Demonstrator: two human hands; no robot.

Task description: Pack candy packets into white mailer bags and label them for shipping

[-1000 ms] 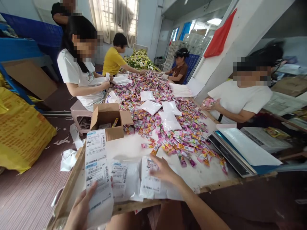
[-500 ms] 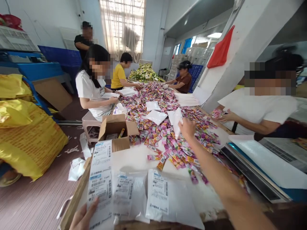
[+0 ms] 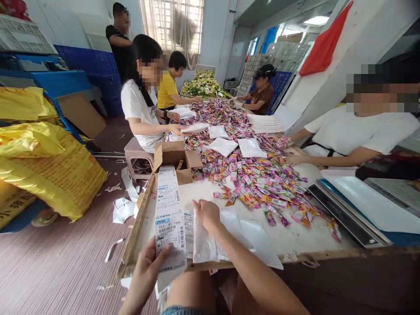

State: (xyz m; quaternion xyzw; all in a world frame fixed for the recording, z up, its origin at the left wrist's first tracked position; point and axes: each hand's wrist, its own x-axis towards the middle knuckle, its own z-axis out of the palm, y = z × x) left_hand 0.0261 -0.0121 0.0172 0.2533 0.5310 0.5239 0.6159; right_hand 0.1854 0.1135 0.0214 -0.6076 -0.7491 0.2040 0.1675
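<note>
Clamping a strip of printed labels (image 3: 169,236) near its lower end with the left hand (image 3: 151,260), with the thumb over the printed face and fingers behind, probably for keeping the print turned up and readable. Letting the strip's upper length reach away toward an open cardboard box (image 3: 193,159), perhaps for keeping it out of the other hand's way. Grasping a white packet (image 3: 201,245) by its upper end with the right hand (image 3: 207,213), closed on it with some fingertips hidden, and holding it tilted just beside the strip; probably gripped there for leaving the broad face uncovered. Partly hidden between strip and held packet, a labelled packet (image 3: 189,229); to the right, more white packets (image 3: 260,243) overlapping along the near edge, likely for easy reach. Underneath, a pale tabletop (image 3: 193,190) with a worn wooden edge; farther across, a broad spread of small purple and orange sachets (image 3: 251,179) with 3 loose packets (image 3: 252,148) on top. At right, a flat dark-framed device (image 3: 348,214). Around the table, 4 co-workers (image 3: 141,105); behind, 1 standing person in black (image 3: 120,48). Beyond, a yellow sack (image 3: 62,175), a striped floor (image 3: 72,262) and a curtained window (image 3: 188,30).
</note>
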